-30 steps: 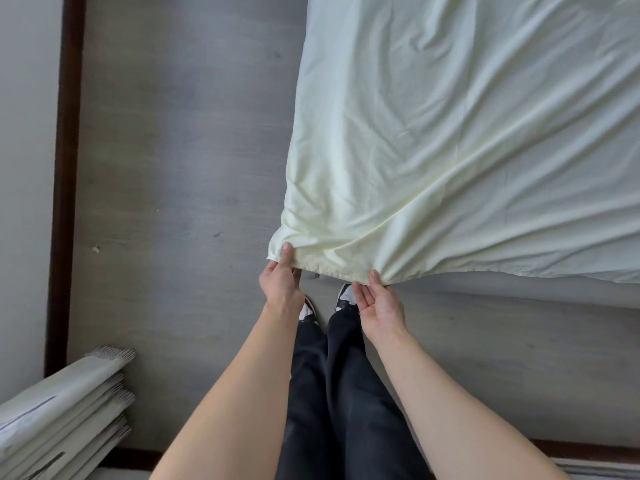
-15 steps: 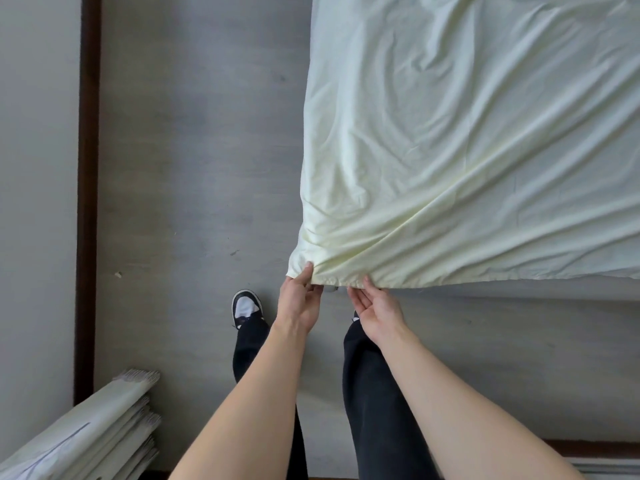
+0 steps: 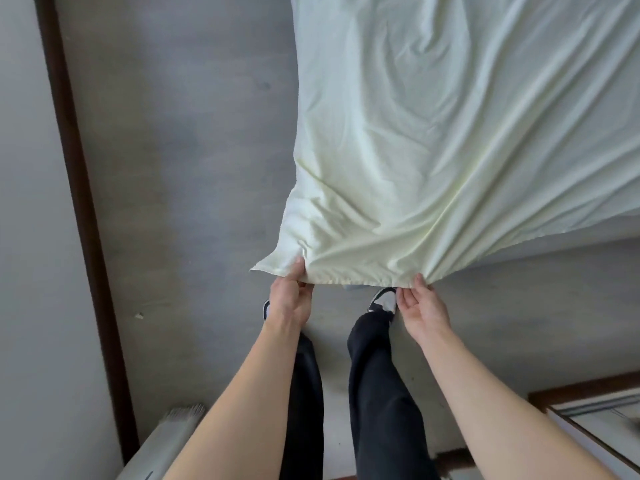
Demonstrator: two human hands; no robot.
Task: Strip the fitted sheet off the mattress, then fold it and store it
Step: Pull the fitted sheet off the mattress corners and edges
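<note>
Gripping noted at both points: hem of pale yellow fitted sheet (image 3: pixel 433 150) is pinched by L hand (image 3: pixel 289 301) near the corner and by R hand (image 3: pixel 420 306) further along the same edge. Fabric is drawn taut w/ creases fanning from R grip, lifted off the mattress (image 3: pixel 554 242) edge (grey strip visible beneath). Grey floor (image 3: pixel 180 168) below; dark trousers, sneakers seen.

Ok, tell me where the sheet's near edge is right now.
In the head view the sheet fills the upper right; its near edge hangs above the floor, pinched between the left hand and right hand.
</note>
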